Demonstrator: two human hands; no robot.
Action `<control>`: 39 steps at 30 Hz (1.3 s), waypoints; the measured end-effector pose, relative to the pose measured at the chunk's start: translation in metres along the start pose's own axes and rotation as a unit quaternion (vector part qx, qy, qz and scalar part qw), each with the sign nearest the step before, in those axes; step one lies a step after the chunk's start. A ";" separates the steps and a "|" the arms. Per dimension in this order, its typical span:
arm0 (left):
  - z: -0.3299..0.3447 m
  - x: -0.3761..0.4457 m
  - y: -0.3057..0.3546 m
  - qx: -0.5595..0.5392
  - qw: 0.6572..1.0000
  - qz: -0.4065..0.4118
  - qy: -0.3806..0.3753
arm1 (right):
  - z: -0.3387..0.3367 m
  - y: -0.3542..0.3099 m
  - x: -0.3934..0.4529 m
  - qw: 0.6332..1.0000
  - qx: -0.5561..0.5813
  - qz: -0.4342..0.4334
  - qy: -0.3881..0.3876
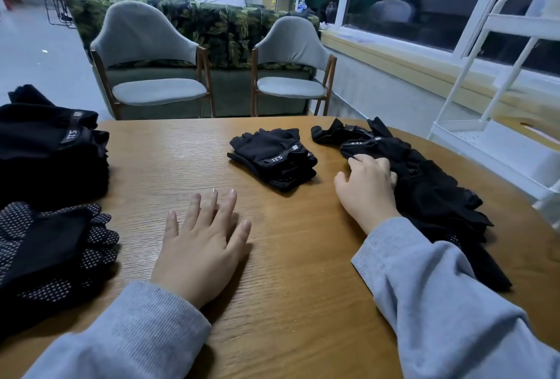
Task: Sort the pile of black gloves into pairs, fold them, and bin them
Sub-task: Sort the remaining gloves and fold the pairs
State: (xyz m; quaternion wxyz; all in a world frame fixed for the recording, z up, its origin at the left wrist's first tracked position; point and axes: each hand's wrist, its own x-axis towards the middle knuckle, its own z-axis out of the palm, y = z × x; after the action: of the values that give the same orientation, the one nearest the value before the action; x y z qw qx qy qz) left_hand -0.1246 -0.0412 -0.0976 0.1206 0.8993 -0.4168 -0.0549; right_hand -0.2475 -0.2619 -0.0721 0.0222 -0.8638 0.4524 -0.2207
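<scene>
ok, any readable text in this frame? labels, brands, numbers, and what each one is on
"5.11", seen upside down: wrist strap of the folded gloves at table centre.
"5.11", seen sideways: strap on the glove stack at the left.
"5.11", small: strap on the loose glove pile by the right hand.
Square patches beside each strap: too small to read.
Bottle label at the window: blurred.

Left hand (202, 245) flat on table (303, 303); right hand (365, 187) on glove pile (436, 197).

Wooden table (291, 303) (rounded edge) bears glove pile (430, 194), folded pair (274, 156).
</scene>
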 end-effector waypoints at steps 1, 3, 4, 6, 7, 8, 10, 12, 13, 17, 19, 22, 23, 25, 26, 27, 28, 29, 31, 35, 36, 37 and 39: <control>-0.001 0.000 -0.001 -0.012 1.000 -0.002 0.000 | -0.002 0.000 -0.001 1.000 0.015 -0.006 0.009; -0.002 0.001 -0.002 -0.029 1.000 -0.004 0.001 | -0.005 0.000 -0.003 0.998 0.057 -0.008 0.021; -0.002 0.001 -0.002 -0.033 0.999 -0.004 0.002 | -0.006 0.000 -0.004 0.997 0.079 -0.006 0.023; -0.002 0.000 -0.002 -0.042 0.999 -0.002 0.006 | -0.009 -0.001 -0.006 0.993 0.114 0.001 0.018; -0.002 -0.001 -0.003 -0.049 0.999 -0.001 0.009 | -0.009 -0.001 -0.007 0.992 0.126 0.002 0.014; -0.002 -0.001 -0.003 -0.057 0.998 0.000 0.012 | -0.010 -0.001 -0.009 0.991 0.137 0.001 0.014; -0.003 -0.001 -0.004 -0.068 0.998 0.002 0.019 | -0.012 -0.002 -0.011 0.988 0.152 -0.007 0.022; -0.003 0.000 -0.004 -0.071 0.997 0.006 0.024 | -0.014 -0.002 -0.015 0.986 0.164 -0.019 0.035; -0.003 0.000 -0.004 -0.072 0.997 0.007 0.024 | -0.014 -0.002 -0.016 0.984 0.170 -0.026 0.043; -0.004 -0.002 -0.003 -0.078 0.997 0.008 0.022 | -0.019 -0.003 -0.023 0.974 0.190 -0.070 0.103; -0.005 -0.002 -0.002 -0.084 0.996 0.008 0.024 | -0.022 -0.006 -0.026 0.960 0.208 -0.105 0.158; -0.006 -0.003 -0.001 -0.111 0.993 0.024 0.035 | -0.027 -0.011 -0.030 0.926 0.242 -0.166 0.237; -0.007 -0.003 -0.001 -0.130 0.989 0.044 0.046 | -0.028 -0.013 -0.031 0.916 0.252 -0.185 0.252; -0.009 -0.006 0.000 -0.187 0.973 0.104 0.089 | -0.030 -0.017 -0.034 0.899 0.270 -0.216 0.267; -0.011 -0.008 0.001 -0.209 0.961 0.137 0.114 | -0.031 -0.020 -0.036 0.894 0.277 -0.230 0.268; -0.012 -0.010 0.003 -0.221 0.950 0.170 0.141 | -0.031 -0.023 -0.039 0.890 0.281 -0.243 0.264; -0.013 -0.012 0.006 -0.223 0.939 0.202 0.167 | -0.031 -0.026 -0.041 0.888 0.284 -0.255 0.258; -0.014 -0.013 0.008 -0.223 0.926 0.236 0.193 | -0.031 -0.030 -0.044 0.886 0.285 -0.266 0.249; -0.016 -0.017 0.014 -0.236 0.899 0.294 0.221 | -0.030 -0.038 -0.051 0.884 0.288 -0.284 0.236; -0.015 -0.024 0.024 -0.263 0.879 0.326 0.231 | -0.025 -0.056 -0.063 0.875 0.305 -0.316 0.203; -0.014 -0.025 0.024 -0.262 0.880 0.321 0.233 | -0.024 -0.060 -0.065 0.874 0.311 -0.322 0.190; -0.014 -0.025 0.024 -0.259 0.882 0.315 0.236 | -0.022 -0.063 -0.067 0.871 0.318 -0.327 0.180; -0.014 -0.024 0.022 -0.257 0.886 0.301 0.243 | -0.020 -0.066 -0.068 0.866 0.333 -0.331 0.171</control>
State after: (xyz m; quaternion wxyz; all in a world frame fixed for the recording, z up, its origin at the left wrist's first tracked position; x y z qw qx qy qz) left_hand -0.1536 -0.0341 -0.0789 0.4558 0.6535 -0.5963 0.0985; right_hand -0.2379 -0.1661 -0.0630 0.1562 -0.8528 0.0359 -0.4970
